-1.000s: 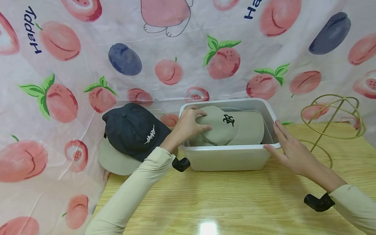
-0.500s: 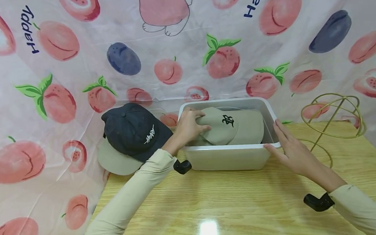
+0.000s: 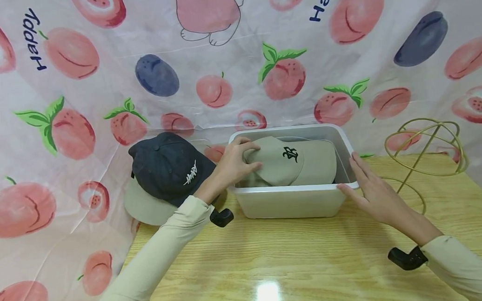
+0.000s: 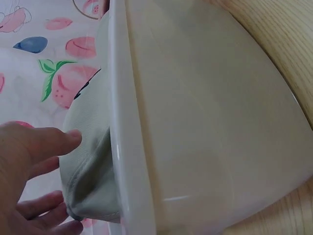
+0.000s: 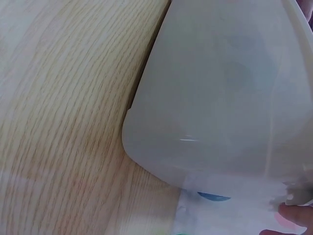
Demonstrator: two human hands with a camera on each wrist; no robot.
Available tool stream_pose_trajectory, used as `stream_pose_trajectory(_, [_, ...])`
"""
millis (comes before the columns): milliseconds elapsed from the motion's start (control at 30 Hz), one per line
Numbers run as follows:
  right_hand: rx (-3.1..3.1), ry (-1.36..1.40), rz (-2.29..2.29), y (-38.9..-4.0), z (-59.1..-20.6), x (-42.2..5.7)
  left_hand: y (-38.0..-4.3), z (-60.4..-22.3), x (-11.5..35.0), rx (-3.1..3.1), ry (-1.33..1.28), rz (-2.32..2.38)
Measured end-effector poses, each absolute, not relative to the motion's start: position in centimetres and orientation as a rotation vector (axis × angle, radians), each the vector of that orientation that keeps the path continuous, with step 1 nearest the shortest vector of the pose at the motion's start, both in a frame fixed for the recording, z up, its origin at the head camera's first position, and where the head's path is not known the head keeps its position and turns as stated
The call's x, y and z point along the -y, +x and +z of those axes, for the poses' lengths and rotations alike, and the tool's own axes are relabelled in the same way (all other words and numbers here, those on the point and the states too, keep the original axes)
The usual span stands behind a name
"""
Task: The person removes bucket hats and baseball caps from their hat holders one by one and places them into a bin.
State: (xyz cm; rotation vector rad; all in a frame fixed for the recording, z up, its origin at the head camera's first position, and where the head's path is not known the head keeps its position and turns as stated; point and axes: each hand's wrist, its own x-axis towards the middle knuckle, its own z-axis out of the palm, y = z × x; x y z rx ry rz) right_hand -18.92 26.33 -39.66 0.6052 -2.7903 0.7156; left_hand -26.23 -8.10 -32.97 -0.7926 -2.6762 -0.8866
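Note:
In the head view a beige cap (image 3: 281,161) with a black embroidered letter lies in a white plastic bin (image 3: 288,203), its brim to the right. My left hand (image 3: 235,162) is over the bin's left end, fingers loosely bent and spread at the cap's crown. In the left wrist view the thumb overlaps the cap (image 4: 90,142) and the fingers lie around its lower edge, without a visible grip. My right hand (image 3: 374,195) rests on the bin's right corner with straight fingers, thumb on the front rim. The right wrist view shows the bin's wall (image 5: 220,98) and fingertips at its edge.
Left of the bin, a dark navy cap (image 3: 164,167) with white lettering sits on top of a beige cap (image 3: 146,206). A gold wire stand (image 3: 414,168) stands at the right of the wooden table (image 3: 273,255). A fruit-print cloth (image 3: 221,110) hangs behind.
My left hand has drawn a little leftward from the beige cap's crown, showing more of it. The right hand stays on the bin's corner. The whole head view has shifted slightly.

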Motion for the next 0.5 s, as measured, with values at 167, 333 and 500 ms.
stream_pose_trajectory(167, [2.780, 0.622, 0.730, -18.8, -39.4, -26.3, -25.9, -32.6, 8.5, 2.659, -0.853, -0.847])
stream_pose_trajectory(333, [2.775, 0.631, 0.726, -18.7, -39.3, -26.3, -25.6, -32.1, 9.0, 2.657, -0.938, -0.801])
stream_pose_trajectory(500, [2.787, 0.637, 0.714, -18.7, -39.3, -26.3, -25.3, -31.6, 9.7, 2.676, -1.004, -0.759])
